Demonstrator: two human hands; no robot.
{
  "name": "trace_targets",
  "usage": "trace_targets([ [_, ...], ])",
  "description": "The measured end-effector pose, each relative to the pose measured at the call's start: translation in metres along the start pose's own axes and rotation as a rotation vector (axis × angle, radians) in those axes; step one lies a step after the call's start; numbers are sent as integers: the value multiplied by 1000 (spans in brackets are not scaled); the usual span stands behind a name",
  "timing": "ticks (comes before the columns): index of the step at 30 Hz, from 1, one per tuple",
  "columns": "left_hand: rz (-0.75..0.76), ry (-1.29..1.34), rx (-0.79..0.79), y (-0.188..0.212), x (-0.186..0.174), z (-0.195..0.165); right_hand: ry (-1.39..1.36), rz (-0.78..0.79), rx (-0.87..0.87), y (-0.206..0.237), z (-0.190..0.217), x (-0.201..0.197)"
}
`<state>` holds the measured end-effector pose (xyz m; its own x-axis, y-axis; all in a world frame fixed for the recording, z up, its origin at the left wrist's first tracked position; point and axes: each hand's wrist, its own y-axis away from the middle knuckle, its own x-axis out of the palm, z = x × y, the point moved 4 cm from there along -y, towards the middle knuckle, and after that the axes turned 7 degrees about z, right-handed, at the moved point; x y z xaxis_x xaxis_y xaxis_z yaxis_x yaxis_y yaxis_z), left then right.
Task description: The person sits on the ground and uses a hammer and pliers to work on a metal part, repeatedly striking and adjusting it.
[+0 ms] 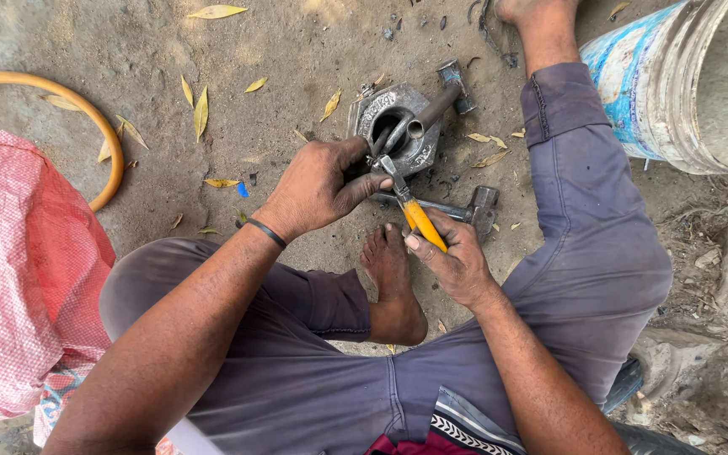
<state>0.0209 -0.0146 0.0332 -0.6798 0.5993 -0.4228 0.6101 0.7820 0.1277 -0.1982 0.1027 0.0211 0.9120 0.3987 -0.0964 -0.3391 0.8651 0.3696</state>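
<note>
I sit on dirt ground with my legs folded. My left hand (318, 187) grips the near edge of a grey metal housing (385, 114) with a round opening. My right hand (457, 261) is shut on the yellow handle of a pair of pliers (410, 206), whose jaws reach the housing's rim by my left fingers. A short metal pipe (431, 114) sticks out of the opening. A hammer (473, 206) lies on the ground just behind the pliers, and a second hammer head (457, 84) rests beyond the housing.
A large plastic bucket (684, 84) stands at the upper right. A red mesh sack (31, 270) lies at the left, with an orange hose (86, 109) curving behind it. Dry leaves are scattered over the dirt. My bare foot (389, 278) rests between my hands.
</note>
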Motion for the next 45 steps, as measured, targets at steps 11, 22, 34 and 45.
trace_targets([
  [11,-6,102,-171,1,15,12,222,-10,102,-5,-1,12],
  [22,-54,160,-184,0,29,24,464,-135,36,-8,9,25],
  [34,-66,88,-77,1,29,22,727,-240,23,-6,14,38],
  [45,17,43,-138,-5,21,16,899,-319,-85,-12,15,28],
])
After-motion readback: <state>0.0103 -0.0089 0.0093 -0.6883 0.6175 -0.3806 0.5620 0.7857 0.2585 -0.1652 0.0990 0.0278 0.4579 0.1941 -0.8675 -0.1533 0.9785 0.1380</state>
